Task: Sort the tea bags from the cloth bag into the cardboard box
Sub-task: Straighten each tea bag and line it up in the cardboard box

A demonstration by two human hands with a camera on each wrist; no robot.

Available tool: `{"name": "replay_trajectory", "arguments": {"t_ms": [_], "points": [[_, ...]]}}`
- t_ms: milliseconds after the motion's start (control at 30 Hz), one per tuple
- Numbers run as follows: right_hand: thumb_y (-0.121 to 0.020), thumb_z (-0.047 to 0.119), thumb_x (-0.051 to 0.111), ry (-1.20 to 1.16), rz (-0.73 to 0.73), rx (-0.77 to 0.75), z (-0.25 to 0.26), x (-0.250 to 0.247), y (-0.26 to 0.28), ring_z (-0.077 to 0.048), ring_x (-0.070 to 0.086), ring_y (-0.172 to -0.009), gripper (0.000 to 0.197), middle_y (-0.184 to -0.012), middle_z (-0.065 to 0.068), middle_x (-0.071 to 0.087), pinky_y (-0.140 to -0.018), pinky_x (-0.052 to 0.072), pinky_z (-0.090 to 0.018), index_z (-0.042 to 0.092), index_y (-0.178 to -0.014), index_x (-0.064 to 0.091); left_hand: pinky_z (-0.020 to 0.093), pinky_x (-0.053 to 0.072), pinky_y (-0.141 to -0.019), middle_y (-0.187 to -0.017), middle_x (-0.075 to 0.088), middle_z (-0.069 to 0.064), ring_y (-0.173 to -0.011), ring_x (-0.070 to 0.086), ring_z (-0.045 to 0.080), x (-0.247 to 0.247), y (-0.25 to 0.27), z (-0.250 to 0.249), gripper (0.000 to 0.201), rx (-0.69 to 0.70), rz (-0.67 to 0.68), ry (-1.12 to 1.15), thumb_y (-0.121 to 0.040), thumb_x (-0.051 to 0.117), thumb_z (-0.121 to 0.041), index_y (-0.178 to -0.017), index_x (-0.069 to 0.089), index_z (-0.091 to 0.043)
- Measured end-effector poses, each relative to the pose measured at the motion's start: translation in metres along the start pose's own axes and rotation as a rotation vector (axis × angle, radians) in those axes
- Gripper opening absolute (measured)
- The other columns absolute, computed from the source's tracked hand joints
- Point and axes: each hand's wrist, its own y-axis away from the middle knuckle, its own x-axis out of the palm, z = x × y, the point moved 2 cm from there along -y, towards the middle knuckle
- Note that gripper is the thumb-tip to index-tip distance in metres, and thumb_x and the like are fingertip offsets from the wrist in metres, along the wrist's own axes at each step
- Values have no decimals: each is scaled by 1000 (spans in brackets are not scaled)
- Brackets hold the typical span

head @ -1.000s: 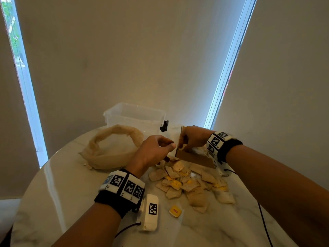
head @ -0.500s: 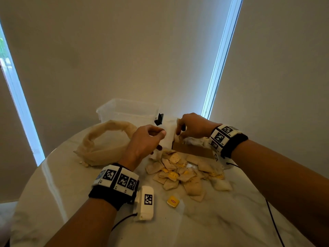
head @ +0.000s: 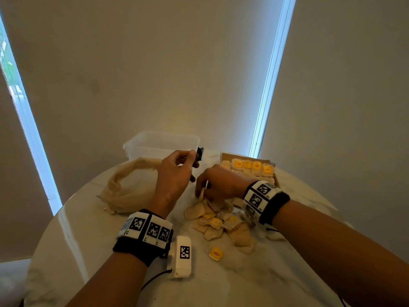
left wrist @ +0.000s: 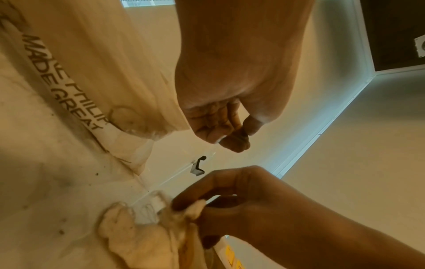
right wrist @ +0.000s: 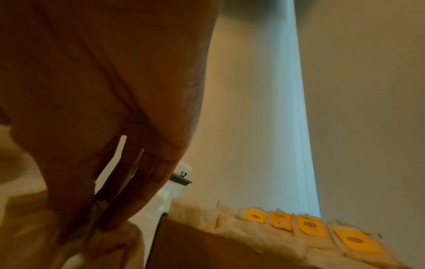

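While right hand [head: 218, 181] pinches tea bag [head: 201, 193] at top of loose pile [head: 221, 220] on table [head: 73, 235], left hand [head: 174, 171] raised, fingers curled, nothing seen held. Cardboard box [head: 225, 156] behind pile, row of bags stood inside. Cloth bag [head: 124, 187] slumped left.

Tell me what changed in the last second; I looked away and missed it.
The right hand left the cardboard box and came down to the tea bag pile, now pinching one tea bag. The left hand stayed raised, fingertips pinched. Cloth bag and plastic tub stayed put.
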Motion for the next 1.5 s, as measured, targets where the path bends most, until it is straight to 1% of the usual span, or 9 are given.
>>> {"name": "replay_trajectory", "arguments": {"t_ms": [167,367,500,667,800,967,1067,1333,1500], "points": [[-95,20,77,-390,-324,133,-16,-21,43,4,70,-90,17,-100,19,76,-73,57,-14,30,-109,81,23,48,-53,-93,78,-6,-63,71,15,1,2,-5,26,-28,56,-5,-105,60,-45,-109,73,-23],[-91,14,83,-1101,-554,267,-22,-1,83,-22,79,-96,20,-103,1,82,-88,66,-44,20,-110,80,27,63,-65,-110,74,-6,-83,77,11,13,12,-10,38,-168,320,-115,-98,64,-58,-123,64,-29],[-93,18,81,-1161,-590,231,-23,3,85,-22,79,-97,18,-104,-1,81,-87,66,-41,18,-111,80,30,64,-70,-113,75,2,-89,79,16,27,17,-12,42,-279,500,-35,-92,77,-44,-128,64,-28],[-95,17,78,-1250,-607,217,-25,9,86,-25,79,-100,20,-105,-7,82,-89,65,-37,10,-114,79,32,65,-76,-101,81,11,-92,80,23,33,14,-10,31,-291,459,48,-94,78,-21,-121,71,-7],[-101,20,72,-1338,-605,247,-30,17,85,-26,78,-104,20,-109,-9,82,-94,63,-40,9,-116,79,30,64,-71,-108,78,20,-91,79,27,36,5,-7,20,-344,415,37,-100,71,-14,-115,71,-1],[-102,22,69,-1345,-686,325,-36,16,87,-20,79,-100,19,-104,-4,82,-85,64,-34,12,-115,79,36,65,-74,-113,72,21,-88,80,32,31,5,-1,30,-370,452,-10,-107,53,-6,-128,65,-23],[-100,25,72,-1320,-788,377,-43,15,88,-18,79,-101,22,-103,1,82,-90,62,-36,15,-120,76,42,66,-81,-114,70,22,-90,79,34,23,7,3,35,-369,469,-42,-108,48,-4,-128,63,-28],[-99,21,73,-1426,-677,313,-34,22,79,-26,76,-111,26,-115,-8,80,-101,59,-50,13,-124,76,44,66,-86,-109,74,21,-93,77,34,21,10,0,36,-351,436,-20,-108,46,-6,-109,81,-15],[-101,15,70,-1518,-621,265,-23,21,78,-29,77,-110,23,-115,-13,80,-103,58,-51,8,-122,75,40,65,-81,-106,78,19,-94,78,37,24,10,-1,38,-419,390,90,-104,63,-43,-107,81,-10]]}}
